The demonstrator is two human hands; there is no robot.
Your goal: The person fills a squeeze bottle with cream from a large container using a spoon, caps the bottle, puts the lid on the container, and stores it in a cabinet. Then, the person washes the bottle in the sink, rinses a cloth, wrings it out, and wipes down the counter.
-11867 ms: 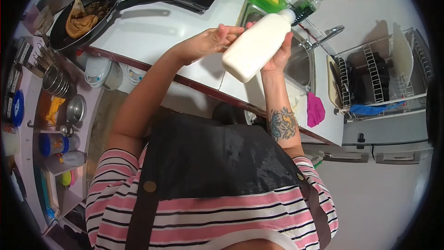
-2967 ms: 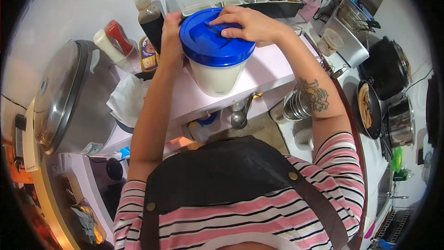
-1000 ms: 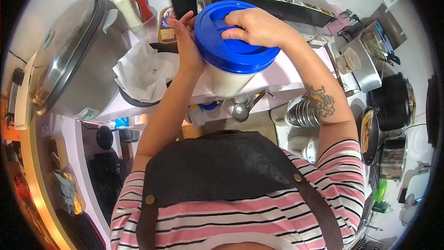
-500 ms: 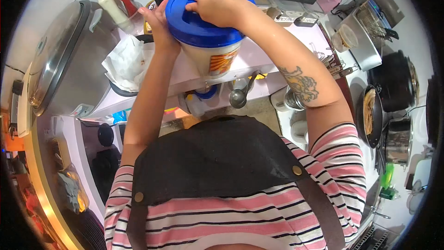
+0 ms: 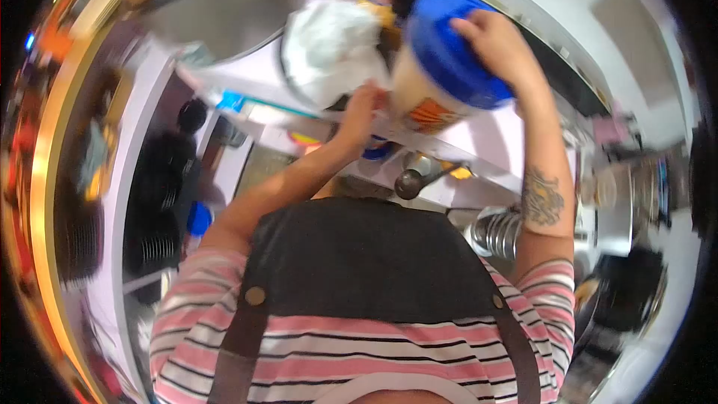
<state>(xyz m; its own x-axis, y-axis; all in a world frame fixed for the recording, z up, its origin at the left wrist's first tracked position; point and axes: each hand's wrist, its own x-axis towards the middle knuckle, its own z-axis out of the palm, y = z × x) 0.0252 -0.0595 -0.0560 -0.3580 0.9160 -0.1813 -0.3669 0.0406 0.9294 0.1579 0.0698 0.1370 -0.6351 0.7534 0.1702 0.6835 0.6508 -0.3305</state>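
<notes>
A large whitish tub (image 5: 410,86) with an orange label and a wide blue lid (image 5: 441,41) leans over the counter shelf. My right hand (image 5: 499,45) is closed on the top of the lid. My left hand (image 5: 364,108), smeared by motion, is at the shelf's front edge, just left of the tub's base. Right behind it, crumpled white paper (image 5: 329,49) sits in a dark round holder.
A big steel container (image 5: 232,7) stands at the back left. Under the shelf edge are a ladle (image 5: 410,183) and stacked metal cups (image 5: 497,232). Black containers fill the left shelves (image 5: 161,179). A dark pot (image 5: 628,292) stands at the right.
The view has turned left. My left hand has come off the tub's side and dropped to the shelf edge. The tub now tilts, with my right hand still on its lid.
</notes>
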